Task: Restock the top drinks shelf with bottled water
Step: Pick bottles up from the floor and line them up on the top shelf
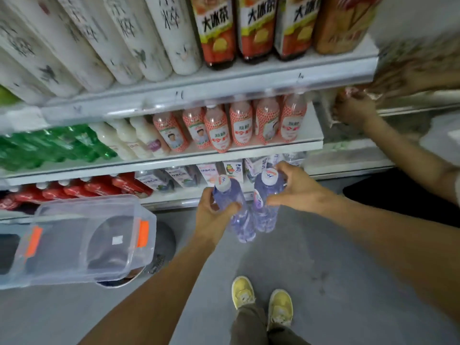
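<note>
I hold two clear water bottles with white caps upright over the grey floor, in front of the lower shelves. My left hand (211, 215) grips the left water bottle (240, 220) around its middle. My right hand (298, 188) wraps the right water bottle (267, 210) from the right side, just below its cap. The two bottles stand side by side and nearly touch. The upper shelf (224, 88) carries tall white bottles (149, 41) and iced tea bottles (256, 28), packed tight.
A clear plastic storage box (82, 237) with orange clips sits on a round stool at the left. Another person's hand (353, 110) and arm reach into the shelf unit at the right. Pink-labelled bottles (239, 128) and green bottles (49, 145) fill the middle shelf. My yellow shoes (261, 300) stand below.
</note>
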